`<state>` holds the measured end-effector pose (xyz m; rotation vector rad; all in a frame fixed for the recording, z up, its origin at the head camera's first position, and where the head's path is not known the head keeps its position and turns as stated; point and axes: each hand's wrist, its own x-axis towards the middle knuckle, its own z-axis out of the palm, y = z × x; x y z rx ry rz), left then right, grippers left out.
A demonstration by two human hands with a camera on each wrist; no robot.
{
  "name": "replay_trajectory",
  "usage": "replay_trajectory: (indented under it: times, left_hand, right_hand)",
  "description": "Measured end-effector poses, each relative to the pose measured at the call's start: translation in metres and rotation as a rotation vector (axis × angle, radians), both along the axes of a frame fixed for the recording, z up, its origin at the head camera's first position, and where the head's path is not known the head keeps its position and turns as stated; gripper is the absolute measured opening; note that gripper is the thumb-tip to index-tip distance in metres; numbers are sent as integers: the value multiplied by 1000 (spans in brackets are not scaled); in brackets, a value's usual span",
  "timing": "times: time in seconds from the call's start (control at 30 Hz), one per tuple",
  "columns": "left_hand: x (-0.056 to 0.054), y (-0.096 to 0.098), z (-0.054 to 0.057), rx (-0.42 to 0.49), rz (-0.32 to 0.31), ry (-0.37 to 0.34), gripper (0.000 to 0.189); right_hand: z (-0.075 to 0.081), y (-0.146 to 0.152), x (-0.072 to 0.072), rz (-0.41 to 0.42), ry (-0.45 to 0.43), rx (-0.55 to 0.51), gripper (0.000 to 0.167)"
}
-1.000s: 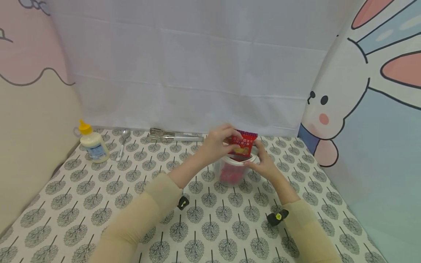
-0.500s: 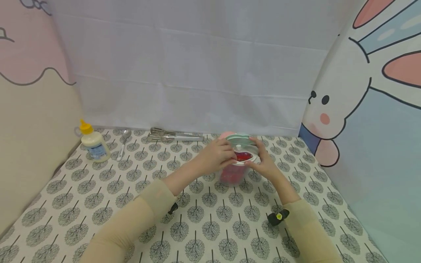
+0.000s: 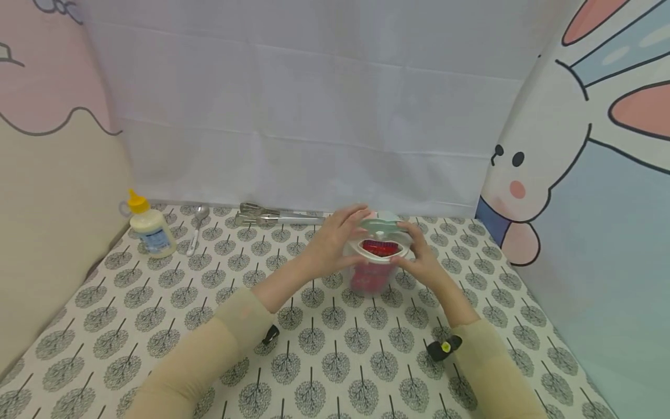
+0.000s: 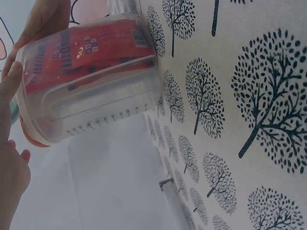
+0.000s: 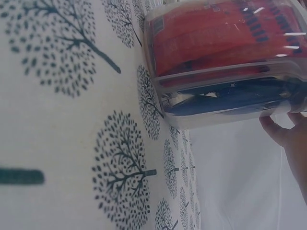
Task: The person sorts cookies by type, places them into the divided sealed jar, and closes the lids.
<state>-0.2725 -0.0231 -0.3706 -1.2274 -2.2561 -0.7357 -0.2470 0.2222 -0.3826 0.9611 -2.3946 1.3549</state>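
A clear plastic container [image 3: 369, 278] with a white rim stands on the table, its pale green lid [image 3: 380, 226] raised at the back. Red snack packets [image 4: 96, 52] fill one side, and a red packet [image 3: 380, 248] shows through the mouth. A dark blue packet [image 5: 235, 98] is visible through the wall in the right wrist view. My right hand [image 3: 421, 259] grips the container's right side at the rim, thumb in front and fingers behind. My left hand [image 3: 332, 241] is spread at the left side, thumb against the front rim and fingers near the lid; it holds no packet.
At the back left stand a bottle with a yellow nozzle [image 3: 152, 227] and, beside it, a spoon [image 3: 196, 230]. Metal tongs [image 3: 282, 219] lie along the back edge by the white curtain [image 3: 293, 116]. A tree-patterned cloth [image 3: 335, 366] covers the table.
My left hand has lowered the red packet into the container and let it go. It has then spread out at the left rim. The right hand has stayed on the container.
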Motion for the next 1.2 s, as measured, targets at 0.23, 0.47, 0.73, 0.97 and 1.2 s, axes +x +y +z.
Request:
replay_trajectory:
  times: [0.23,0.47,0.73,0.97,1.2]
  left_hand:
    - [-8,1,-13,19,-9,-244,92]
    - [-12,2,-22,33,-55,-156,63]
    - [-12,2,-25,7,-93,30,44]
    - [-6,1,-26,36,-140,121,42]
    - [3,-12,-20,-127,1,-14,53]
  right_hand:
    - [-1,-1,4,43,154,8,60]
    - [-1,-1,2,83,256,34,58]
    - [-1,-2,1,109,290,38,45]
    - [-1,-2,0,154,306,-11,38]
    - [3,11,2,52,228,118,36]
